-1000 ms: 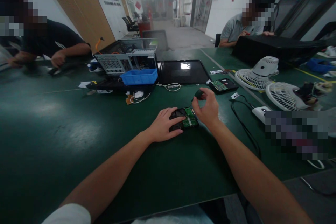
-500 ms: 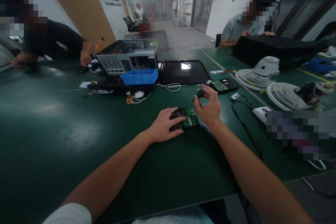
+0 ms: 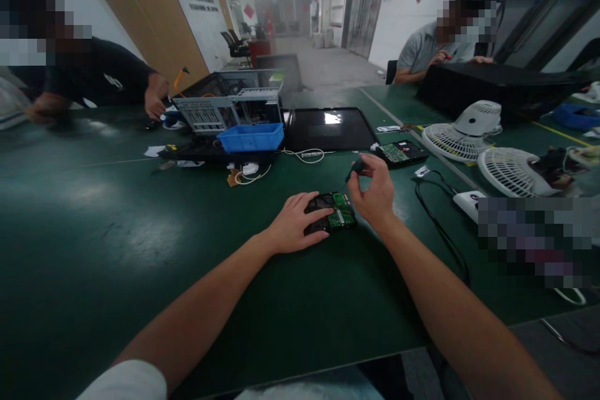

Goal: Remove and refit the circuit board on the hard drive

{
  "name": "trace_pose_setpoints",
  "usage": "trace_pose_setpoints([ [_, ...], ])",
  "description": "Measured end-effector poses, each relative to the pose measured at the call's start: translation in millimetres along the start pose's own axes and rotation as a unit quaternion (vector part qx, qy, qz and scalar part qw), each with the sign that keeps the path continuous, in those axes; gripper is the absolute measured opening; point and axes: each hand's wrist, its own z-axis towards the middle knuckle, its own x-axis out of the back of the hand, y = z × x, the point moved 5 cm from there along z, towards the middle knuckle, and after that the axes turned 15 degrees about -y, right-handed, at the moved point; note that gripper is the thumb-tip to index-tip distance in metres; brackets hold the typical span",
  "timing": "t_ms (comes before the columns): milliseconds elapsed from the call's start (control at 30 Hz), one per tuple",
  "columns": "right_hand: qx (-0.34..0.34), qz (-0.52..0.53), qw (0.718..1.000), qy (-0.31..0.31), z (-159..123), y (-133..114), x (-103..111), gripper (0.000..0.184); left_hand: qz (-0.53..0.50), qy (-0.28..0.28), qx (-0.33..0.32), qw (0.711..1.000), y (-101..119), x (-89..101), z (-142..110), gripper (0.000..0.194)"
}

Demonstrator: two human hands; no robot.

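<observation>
A hard drive lies on the green tabletop in front of me, its green circuit board facing up. Across its left part rests my left hand, gripping it with the thumb at the near edge and one finger stretched onto the board. Part of the drive is hidden under that hand. My right hand is closed around the dark handle of a screwdriver. The thin shaft slants down to the far edge of the drive near the board; where its tip touches cannot be made out.
A second hard drive lies beyond my right hand. A blue bin stands before an opened computer case, beside a black panel. Fan parts and a black cable lie right. Two people sit across the table.
The screwdriver handle leans slightly differently in my right hand, whose fingers have shifted a little. My left hand and the hard drive hold their place.
</observation>
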Motion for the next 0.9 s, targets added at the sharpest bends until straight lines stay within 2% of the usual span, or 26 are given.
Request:
trace_pose_setpoints([
  [167, -0.011, -0.025, 0.999, 0.021, 0.7, 0.1, 4.1, 0.038, 0.002, -0.003, 0.002, 1.000, 0.2, -0.3, 0.1, 0.063],
  [400, -0.032, -0.003, 0.999, -0.022, -1.8, 3.1, -2.9, 0.046, -0.002, -0.001, 0.002, 1.000, 0.6, 0.8, 0.0, 0.063],
  [533, -0.049, -0.005, 0.999, -0.015, -1.7, 6.2, -2.6, 0.047, 0.000, -0.004, 0.001, 1.000, 0.9, 1.1, -0.5, 0.063],
  [733, -0.022, -0.010, 0.999, -0.035, -0.5, 3.8, -2.9, 0.048, 0.006, 0.001, 0.000, 1.000, -0.6, -1.7, 0.8, 0.063],
  [900, 0.015, 0.005, 1.000, -0.012, -0.3, 0.4, -4.5, 0.050, 0.004, 0.003, 0.000, 1.000, -1.2, -2.1, 0.7, 0.063],
])
